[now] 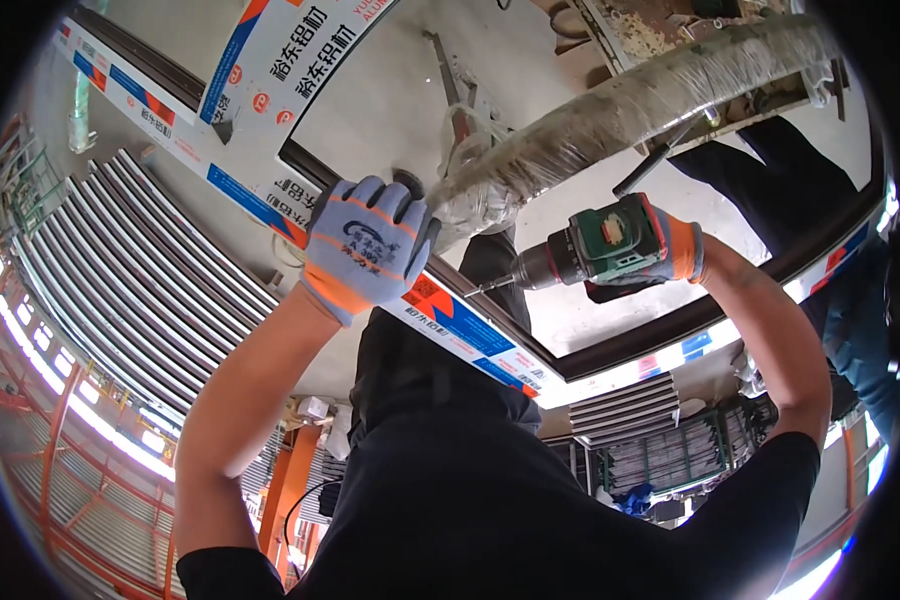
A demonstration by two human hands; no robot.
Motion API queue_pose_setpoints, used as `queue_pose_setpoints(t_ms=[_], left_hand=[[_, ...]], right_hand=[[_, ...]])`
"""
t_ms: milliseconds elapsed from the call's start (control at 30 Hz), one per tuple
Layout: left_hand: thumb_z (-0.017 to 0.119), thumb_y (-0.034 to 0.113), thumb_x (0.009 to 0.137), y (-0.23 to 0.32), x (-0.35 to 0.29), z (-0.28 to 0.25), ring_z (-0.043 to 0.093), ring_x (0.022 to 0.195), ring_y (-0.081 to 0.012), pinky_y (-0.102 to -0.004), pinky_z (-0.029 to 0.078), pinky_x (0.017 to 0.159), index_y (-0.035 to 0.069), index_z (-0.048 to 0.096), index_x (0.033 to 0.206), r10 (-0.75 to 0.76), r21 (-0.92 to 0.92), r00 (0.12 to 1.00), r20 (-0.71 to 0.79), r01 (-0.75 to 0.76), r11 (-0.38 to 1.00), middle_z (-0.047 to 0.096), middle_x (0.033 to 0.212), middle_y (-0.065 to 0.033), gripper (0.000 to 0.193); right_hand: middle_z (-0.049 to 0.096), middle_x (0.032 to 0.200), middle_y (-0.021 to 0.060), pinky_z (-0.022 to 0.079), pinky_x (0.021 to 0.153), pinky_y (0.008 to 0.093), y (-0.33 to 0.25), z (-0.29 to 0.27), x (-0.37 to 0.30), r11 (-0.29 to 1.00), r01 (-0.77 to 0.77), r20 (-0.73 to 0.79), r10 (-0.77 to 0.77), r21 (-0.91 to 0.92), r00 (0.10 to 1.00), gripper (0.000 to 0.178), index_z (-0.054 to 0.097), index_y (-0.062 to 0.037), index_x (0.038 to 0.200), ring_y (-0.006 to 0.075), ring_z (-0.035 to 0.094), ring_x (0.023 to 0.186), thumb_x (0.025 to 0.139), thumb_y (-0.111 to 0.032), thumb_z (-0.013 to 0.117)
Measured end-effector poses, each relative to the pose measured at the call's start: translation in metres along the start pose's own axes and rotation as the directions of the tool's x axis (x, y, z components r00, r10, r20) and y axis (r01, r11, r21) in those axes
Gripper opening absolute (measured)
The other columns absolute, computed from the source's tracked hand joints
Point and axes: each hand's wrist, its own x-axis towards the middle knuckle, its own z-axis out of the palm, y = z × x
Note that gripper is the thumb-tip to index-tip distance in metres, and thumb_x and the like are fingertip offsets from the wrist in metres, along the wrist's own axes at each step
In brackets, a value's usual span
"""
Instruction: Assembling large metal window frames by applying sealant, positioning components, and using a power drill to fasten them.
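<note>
The drill (610, 245) hangs over the open middle of the frame (564, 372), and its bit (492, 286) points left and a little toward the person, at the frame's near bar (467, 326), though I cannot tell if they touch. The right hand (683, 252) is wrapped around the drill. The left hand (366, 240) lies on the frame's near bar, nearer to the bit's tip, fingers bent, but I cannot tell if it grips.
</note>
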Motion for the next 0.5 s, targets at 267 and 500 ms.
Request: queue_pose_setpoints(t_ms=[267, 500], left_hand=[[0.07, 0.032, 0.073, -0.001, -0.007, 0.008, 0.058, 0.087, -0.0254, -0.0433, 0.044, 0.077, 0.01, 0.066, 0.092, -0.005, 0.013, 0.995, 0.101, 0.004, 1.0, 0.063, 0.094, -0.0075, 0.03], [0.069, 0.026, 0.074, -0.003, 0.0, 0.007, 0.054, 0.067, -0.024, -0.0388, 0.04, 0.063, 0.011, 0.059, 0.071, 0.06, -0.01, 0.995, -0.083, -0.061, 0.998, 0.053, 0.069, -0.0046, 0.018]], right_hand=[[0.068, 0.107, 0.0064, 0.051, 0.081, 0.0359, -0.007, -0.016, 0.006, 0.942, -0.295, 0.118, 0.278, 0.161, 0.953, 0.051, 0.065, -0.0115, 0.114, 0.026, 0.065, 0.094, 0.067, -0.014, 0.084], [0.068, 0.106, 0.0045, 0.051, 0.078, 0.0384, -0.007, -0.014, 0.012, 0.884, -0.32, 0.149, 0.285, 0.342, 0.947, 0.043, 0.066, -0.0145, 0.112, 0.0271, 0.066, 0.092, 0.071, -0.016, 0.079]])
